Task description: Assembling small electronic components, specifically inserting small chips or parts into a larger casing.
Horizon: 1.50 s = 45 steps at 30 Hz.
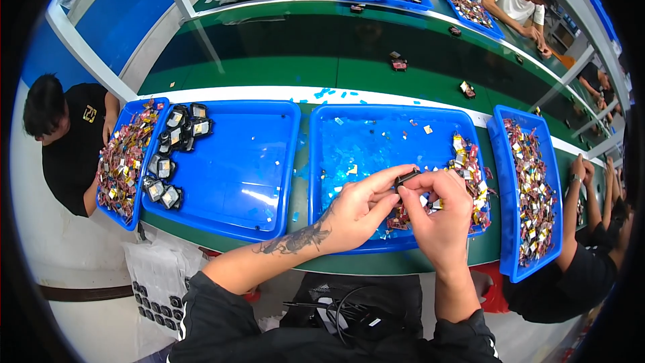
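Observation:
My left hand and my right hand meet over the middle blue tray. Between their fingertips is a small black plastic piece, pinched from both sides; its exact kind is too small to make out. Under and beside my right hand lies a heap of small red circuit boards with silver and yellow parts. Light blue film scraps are scattered over the tray's left part. The tray to the left holds several black plastic housings along its left side.
Narrow blue trays full of small boards stand at the far left and right. Beyond a white rail runs a green conveyor belt with a few loose pieces. Co-workers sit at both sides and across. A dark bag with cables lies below the table edge.

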Tool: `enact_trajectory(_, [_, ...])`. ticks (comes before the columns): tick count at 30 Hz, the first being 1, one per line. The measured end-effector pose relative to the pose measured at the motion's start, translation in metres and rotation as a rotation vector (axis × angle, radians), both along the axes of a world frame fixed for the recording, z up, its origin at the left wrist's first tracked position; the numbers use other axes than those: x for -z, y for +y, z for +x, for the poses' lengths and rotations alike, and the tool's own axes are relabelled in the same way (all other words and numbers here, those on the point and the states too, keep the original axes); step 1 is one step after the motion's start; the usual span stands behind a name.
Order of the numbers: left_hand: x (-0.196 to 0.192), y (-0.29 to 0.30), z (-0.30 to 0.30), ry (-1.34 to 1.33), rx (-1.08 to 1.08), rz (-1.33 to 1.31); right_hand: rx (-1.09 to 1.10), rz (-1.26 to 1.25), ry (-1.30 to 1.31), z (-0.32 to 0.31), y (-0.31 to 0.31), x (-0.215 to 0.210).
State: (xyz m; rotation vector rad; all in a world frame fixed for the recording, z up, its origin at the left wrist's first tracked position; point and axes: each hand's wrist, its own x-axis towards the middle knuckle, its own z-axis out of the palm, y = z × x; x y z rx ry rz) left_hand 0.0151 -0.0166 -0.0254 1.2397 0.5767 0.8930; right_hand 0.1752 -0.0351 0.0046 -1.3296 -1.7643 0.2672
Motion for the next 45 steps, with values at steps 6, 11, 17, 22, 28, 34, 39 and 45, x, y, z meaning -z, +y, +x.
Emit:
enact_trajectory(6, [0.007,0.004,-0.003,0.038,0.009,0.094,0.053,-0.163,0.09,0.006,0.001,-0.001])
enact_trajectory(11, [-0.007,-0.001,0.006,-0.176,-0.069,-0.044,-0.064,-0.368,0.791,0.017,-0.012,0.016])
enact_trajectory(17, [0.005,0.01,-0.005,0.105,-0.094,0.403,-0.142,-0.487,0.782,0.016,-0.035,0.02])
enact_trajectory(22, [-0.007,0.006,-0.006,0.182,-0.099,0.361,-0.177,-0.47,0.821,0.02,-0.034,0.019])
enact_trajectory(28, [-0.005,0.005,-0.007,0.21,-0.062,0.458,-0.259,-0.598,1.009,0.02,-0.032,0.024])
enact_trajectory(34, [-0.006,0.003,-0.008,0.229,-0.033,0.5,-0.312,-0.729,1.153,0.017,-0.031,0.02])
enact_trajectory(39, [-0.006,0.003,-0.007,0.239,-0.034,0.503,-0.317,-0.676,1.079,0.016,-0.031,0.028])
enact_trajectory(45, [-0.008,0.004,-0.01,0.311,-0.044,0.615,-0.405,-0.761,1.177,0.026,-0.032,0.027])
